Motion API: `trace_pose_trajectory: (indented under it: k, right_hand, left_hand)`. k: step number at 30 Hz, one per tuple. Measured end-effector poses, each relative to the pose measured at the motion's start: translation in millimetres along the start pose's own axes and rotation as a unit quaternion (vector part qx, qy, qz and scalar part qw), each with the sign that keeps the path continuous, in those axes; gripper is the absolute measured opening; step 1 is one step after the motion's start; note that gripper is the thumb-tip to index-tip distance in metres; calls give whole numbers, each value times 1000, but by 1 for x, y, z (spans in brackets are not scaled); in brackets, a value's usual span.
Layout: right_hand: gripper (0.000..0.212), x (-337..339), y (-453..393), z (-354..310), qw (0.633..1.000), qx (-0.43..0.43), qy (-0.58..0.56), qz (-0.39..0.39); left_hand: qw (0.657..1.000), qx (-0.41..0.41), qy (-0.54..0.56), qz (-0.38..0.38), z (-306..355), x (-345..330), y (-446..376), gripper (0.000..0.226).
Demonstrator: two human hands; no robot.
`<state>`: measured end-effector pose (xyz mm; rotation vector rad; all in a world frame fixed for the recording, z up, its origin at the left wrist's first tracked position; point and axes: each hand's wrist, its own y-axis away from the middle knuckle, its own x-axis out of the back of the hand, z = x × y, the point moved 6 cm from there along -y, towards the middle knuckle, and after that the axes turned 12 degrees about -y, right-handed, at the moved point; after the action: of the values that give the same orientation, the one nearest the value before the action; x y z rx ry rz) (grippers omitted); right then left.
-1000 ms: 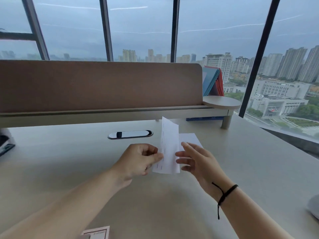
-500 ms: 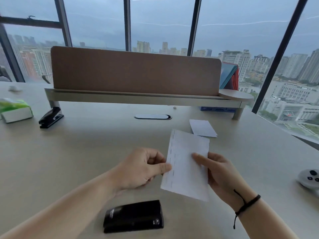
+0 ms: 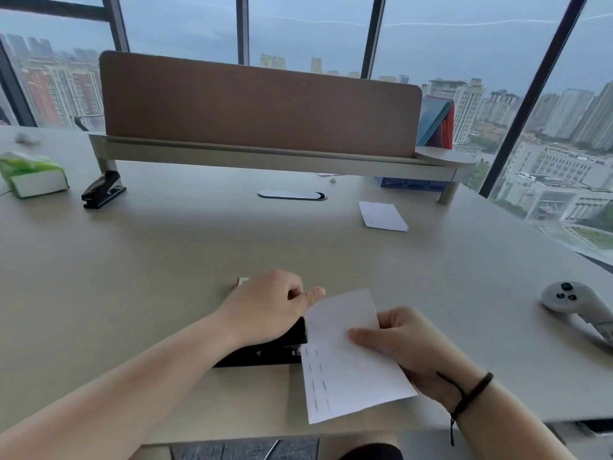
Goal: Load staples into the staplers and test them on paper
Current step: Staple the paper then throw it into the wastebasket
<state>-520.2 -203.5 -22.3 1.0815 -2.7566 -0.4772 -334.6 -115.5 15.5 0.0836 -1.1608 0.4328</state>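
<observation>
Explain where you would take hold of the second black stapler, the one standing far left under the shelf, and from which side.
Grip the far stapler across its long body, near the middle, coming from above and the near side. It sits slanted on the desk with the shelf leg close behind it and a tissue pack to its left, so its top and front are the free approaches.

Left hand (image 3: 265, 310): I see it knuckles up, fingers curled, thumb stretched right, palm resting on the black stapler (image 3: 265, 351).
Right hand (image 3: 408, 346): it pinches the paper sheet (image 3: 345, 360), thumb on top, fingers curled beneath.
Right wrist: a dark cord band circles it.
Forearms: both bare, reaching forward.
</observation>
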Motion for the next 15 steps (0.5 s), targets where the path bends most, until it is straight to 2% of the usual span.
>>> trace_pose_trajectory:
  k: [7, 15]
  right_hand:
    - [7, -14, -1, -1, 998, 37, 45, -2]
    - [7, -18, 0, 2, 997, 62, 42, 8]
  left_hand:
    - [999, 19, -37, -2, 2, -3, 3, 57]
    - [999, 6, -32, -8, -5, -16, -3, 59]
